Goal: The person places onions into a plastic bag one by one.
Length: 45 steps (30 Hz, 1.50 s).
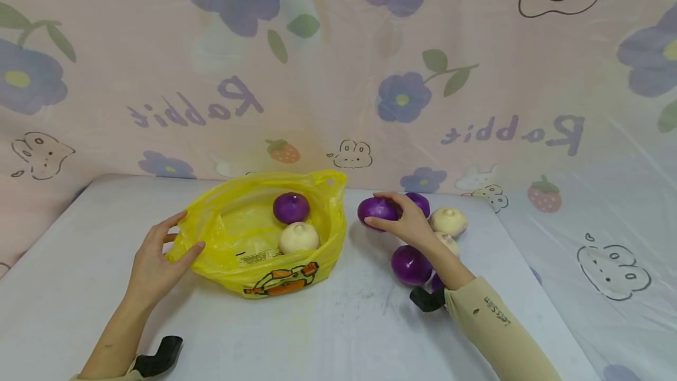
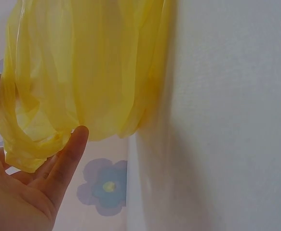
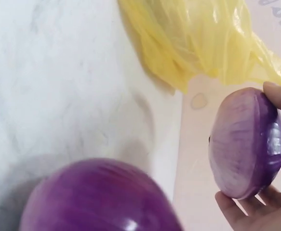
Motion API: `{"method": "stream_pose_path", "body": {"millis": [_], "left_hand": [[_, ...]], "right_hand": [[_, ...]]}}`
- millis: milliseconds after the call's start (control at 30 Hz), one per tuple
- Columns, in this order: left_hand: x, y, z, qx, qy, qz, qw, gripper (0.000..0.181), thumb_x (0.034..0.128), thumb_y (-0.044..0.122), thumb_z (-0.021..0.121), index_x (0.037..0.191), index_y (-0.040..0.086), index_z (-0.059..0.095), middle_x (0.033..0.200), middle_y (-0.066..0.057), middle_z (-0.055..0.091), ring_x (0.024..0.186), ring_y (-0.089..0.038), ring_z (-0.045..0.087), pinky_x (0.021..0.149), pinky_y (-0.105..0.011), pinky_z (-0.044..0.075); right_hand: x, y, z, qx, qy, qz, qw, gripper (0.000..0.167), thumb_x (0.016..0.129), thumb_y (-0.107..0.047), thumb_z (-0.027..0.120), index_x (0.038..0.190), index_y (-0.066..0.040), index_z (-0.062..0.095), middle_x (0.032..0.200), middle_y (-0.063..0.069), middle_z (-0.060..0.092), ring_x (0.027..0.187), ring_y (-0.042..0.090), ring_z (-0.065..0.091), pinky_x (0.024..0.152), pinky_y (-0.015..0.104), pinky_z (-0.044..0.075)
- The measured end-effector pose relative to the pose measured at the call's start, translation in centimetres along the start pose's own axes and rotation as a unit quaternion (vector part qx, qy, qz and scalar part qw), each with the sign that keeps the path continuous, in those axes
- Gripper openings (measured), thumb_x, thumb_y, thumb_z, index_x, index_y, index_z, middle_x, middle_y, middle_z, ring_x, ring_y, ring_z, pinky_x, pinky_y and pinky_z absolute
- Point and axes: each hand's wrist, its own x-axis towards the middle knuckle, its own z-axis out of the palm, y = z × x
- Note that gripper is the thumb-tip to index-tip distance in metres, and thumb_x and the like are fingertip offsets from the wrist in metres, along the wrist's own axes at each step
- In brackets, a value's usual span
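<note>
Gripping 1 glossy, pale-streaked purple onion (image 1: 374,210) in right hand (image 1: 409,226); holding yellow bag (image 1: 330,251) edge in left hand (image 1: 153,269); enclosing 1 second purple onion (image 1: 291,209) and 1 white onion (image 1: 299,239).

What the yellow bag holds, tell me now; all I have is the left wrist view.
Observer: In the head view, one purple onion and one white bulb lie inside the yellow bag.
Operator: Now report on the right hand.
Observer: It holds another purple onion, just outside the bag, on its right side.
Operator: Tell me what white things lie near that hand.
Observer: Two more white bulbs lie to its right on the table, one of them partly hidden by the arm.
</note>
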Motion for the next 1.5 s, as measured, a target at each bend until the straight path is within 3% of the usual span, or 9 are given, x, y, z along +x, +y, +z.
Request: {"method": "stream_pose_path", "body": {"millis": [433, 967, 1233, 1500], "left_hand": [[-0.1, -0.2, 0.0, 0.006, 0.001, -0.001, 1.0, 0.065, 0.0855, 0.016, 0.068, 0.142, -0.001, 0.039, 0.136, -0.029, 0.042, 0.107, -0.045, 0.047, 0.078, -0.061, 0.041], [0.1, -0.2, -0.2, 0.004, 0.001, -0.007, 1.0, 0.065, 0.0856, 0.016, 0.068, 0.142, -0.001, 0.039, 0.136, -0.029, 0.042, 0.108, -0.046, 0.047, 0.08, -0.063, 0.041], [0.2, -0.1, -0.2, -0.001, 0.007, 0.001, 1.0, 0.064, 0.0843, 0.013, 0.069, 0.141, -0.001, 0.04, 0.136, -0.028, 0.043, 0.107, -0.044, 0.048, 0.082, -0.061, 0.041], [0.3, -0.2, 0.1, -0.009, 0.006, 0.006, 0.9999, 0.064, 0.0839, 0.012, 0.069, 0.14, -0.001, 0.041, 0.136, -0.028, 0.043, 0.108, -0.044, 0.048, 0.084, -0.063, 0.04]], "right_hand": [[0.0, -2.2, 0.3, 0.043, 0.001, -0.022, 0.9988, 0.059, 0.078, -0.037, 0.078, 0.131, -0.021, 0.056, 0.134, 0.004, 0.053, 0.115, 0.027, 0.053, 0.098, 0.046, 0.046], [-0.2, -5.7, 0.9, 0.086, -0.024, -0.066, 0.9938, 0.058, 0.08, -0.037, 0.077, 0.132, -0.023, 0.054, 0.135, -0.003, 0.052, 0.122, 0.022, 0.05, 0.102, 0.045, 0.044], [0.3, -8.3, 1.7, 0.095, -0.031, -0.125, 0.9871, 0.058, 0.08, -0.035, 0.077, 0.132, -0.021, 0.056, 0.134, -0.005, 0.052, 0.12, 0.018, 0.051, 0.101, 0.042, 0.045], [1.1, -9.5, 3.0, 0.104, -0.035, -0.156, 0.9817, 0.056, 0.08, -0.032, 0.077, 0.131, -0.02, 0.057, 0.132, -0.005, 0.053, 0.118, 0.016, 0.052, 0.097, 0.039, 0.048]]}}
